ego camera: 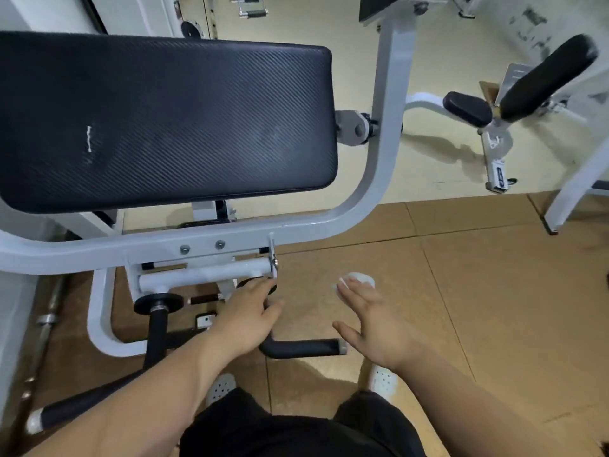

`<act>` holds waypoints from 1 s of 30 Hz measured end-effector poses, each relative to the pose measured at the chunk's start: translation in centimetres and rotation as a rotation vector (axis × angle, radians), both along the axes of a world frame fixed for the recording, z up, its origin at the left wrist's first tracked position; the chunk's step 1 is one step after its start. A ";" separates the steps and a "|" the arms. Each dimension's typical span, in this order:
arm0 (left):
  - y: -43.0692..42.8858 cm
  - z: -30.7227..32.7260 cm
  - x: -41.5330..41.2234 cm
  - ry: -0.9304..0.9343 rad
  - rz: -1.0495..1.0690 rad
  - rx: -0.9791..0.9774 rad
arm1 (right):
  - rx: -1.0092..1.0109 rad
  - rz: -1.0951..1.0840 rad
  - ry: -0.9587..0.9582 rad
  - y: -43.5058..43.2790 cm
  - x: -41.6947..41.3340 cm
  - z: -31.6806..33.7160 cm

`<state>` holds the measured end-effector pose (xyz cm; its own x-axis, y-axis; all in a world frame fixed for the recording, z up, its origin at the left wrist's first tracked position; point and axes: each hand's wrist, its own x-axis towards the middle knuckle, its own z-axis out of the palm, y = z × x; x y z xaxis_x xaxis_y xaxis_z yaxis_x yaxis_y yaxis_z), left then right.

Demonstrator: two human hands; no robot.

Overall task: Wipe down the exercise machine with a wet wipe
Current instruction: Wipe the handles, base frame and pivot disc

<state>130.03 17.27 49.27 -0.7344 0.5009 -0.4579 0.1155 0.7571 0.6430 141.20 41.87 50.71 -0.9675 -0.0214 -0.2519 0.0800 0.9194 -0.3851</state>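
The exercise machine has a wide black padded rest [164, 123] on a white tube frame [230, 232]. Below the frame, a black handle [303, 347] sticks out to the right. My left hand [247, 318] reaches in under the frame above this handle, its fingers fairly straight and its fingertips at a black round part [260, 282]. My right hand [372, 324] hovers over the floor with its fingers straight and spread. A crumpled white wet wipe [359, 279] shows just past its fingertips. Whether the fingers hold it or it lies on the floor is unclear.
A weight-plate peg with a black disc [159, 303] stands left of my left hand. A barbell [49, 318] lies on the floor at far left. Another machine with black roller pads [547, 77] stands at back right. My white shoes [384, 380] are on the brown floor tiles.
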 end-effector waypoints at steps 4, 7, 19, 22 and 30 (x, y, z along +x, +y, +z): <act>6.0 -2.0 0.8 0.007 0.116 -0.063 | -0.040 0.086 0.002 7.5 -1.6 -3.1; 11.0 -2.4 2.4 0.050 0.290 -0.096 | -0.086 0.219 -0.013 13.4 -3.7 -4.5; 16.6 -1.2 8.7 0.021 0.719 -0.132 | -0.061 0.679 -0.153 18.2 -10.9 -2.7; 17.3 -1.7 7.1 0.047 0.738 -0.117 | -0.037 0.740 -0.156 17.5 -13.1 -3.5; 21.9 -3.2 4.8 0.032 0.932 -0.153 | 0.065 1.065 -0.184 19.0 -19.7 -7.0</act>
<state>134.81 39.19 46.09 -0.8219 -0.3580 -0.4432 -0.5630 0.6290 0.5361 121.53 60.91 43.75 -0.4066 -0.8100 -0.4226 -0.7205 0.5687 -0.3967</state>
